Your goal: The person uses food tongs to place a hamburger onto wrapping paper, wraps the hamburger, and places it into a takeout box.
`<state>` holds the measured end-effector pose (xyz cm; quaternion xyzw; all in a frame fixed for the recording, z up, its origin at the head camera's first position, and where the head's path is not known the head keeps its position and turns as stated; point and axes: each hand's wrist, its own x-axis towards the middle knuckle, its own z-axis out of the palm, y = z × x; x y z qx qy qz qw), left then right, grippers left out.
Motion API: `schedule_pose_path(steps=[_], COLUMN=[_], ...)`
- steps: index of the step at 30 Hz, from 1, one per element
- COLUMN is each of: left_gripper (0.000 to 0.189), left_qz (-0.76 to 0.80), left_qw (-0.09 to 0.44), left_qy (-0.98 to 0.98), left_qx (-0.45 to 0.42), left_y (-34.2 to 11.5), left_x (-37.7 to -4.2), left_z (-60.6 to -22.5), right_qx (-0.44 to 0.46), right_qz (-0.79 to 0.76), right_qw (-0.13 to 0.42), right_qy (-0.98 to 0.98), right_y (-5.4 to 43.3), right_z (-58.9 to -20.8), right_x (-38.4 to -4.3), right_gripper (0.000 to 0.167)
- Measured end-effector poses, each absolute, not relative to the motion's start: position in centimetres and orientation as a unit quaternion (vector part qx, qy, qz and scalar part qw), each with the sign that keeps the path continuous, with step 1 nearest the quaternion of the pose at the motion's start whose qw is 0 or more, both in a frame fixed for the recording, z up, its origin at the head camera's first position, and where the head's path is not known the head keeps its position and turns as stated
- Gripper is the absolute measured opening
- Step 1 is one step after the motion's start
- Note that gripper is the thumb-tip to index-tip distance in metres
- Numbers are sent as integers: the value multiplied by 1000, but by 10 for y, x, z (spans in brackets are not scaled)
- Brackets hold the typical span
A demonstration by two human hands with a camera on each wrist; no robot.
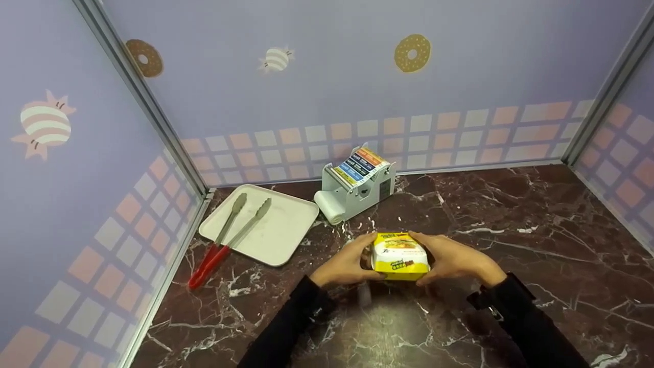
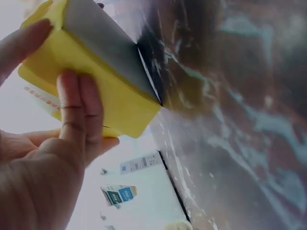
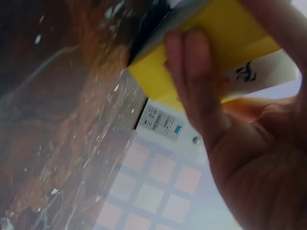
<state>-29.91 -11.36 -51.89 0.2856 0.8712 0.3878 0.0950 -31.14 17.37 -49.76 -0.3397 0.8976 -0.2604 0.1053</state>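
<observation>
A yellow and white burger box [image 1: 401, 255] with a burger picture on its lid is held between both hands, over the dark marbled table. My left hand [image 1: 350, 263] grips its left side, thumb and fingers bent about the edges. On the opposite side my right hand [image 1: 454, 258] holds the box in the same manner. The left wrist view shows fingers pressed to the yellow side wall [image 2: 110, 103] and a grey underside tilted above the tabletop. Whether a lower edge touches the table, I cannot tell.
Behind the box stands a white label dispenser [image 1: 357, 168] with several coloured label rolls. To the left lies a cream tray [image 1: 286, 235], with red-handled tongs [image 1: 204, 269] resting across it and over its front edge. Purple patterned walls [image 1: 327, 92] enclose the back and sides.
</observation>
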Motion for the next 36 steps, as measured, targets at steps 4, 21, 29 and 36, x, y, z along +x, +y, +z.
schedule_pose_path(steps=[4,21,29,36], left_gripper=[97,106,89,86], left_qz=[375,343,384,399], left_qw=[106,30,53,49], left_qy=[873,899,886,877], left_qx=[293,271,256,263], left_y=[-115,-99,-109,-111], left_x=[-301,-294,-300,-302], left_z=[-522,-529,-528,-529], right_qx=[-347,-328,-311,-322], right_qz=[-265,-324,-379,-340], right_qw=[100,137,165,36], right_qy=[894,877,856,883], right_y=[178,183,175,159], right_z=[-498,-502,-505,-508], right_x=[-316,-321,-317,-314], right_gripper=[109,89,62,60])
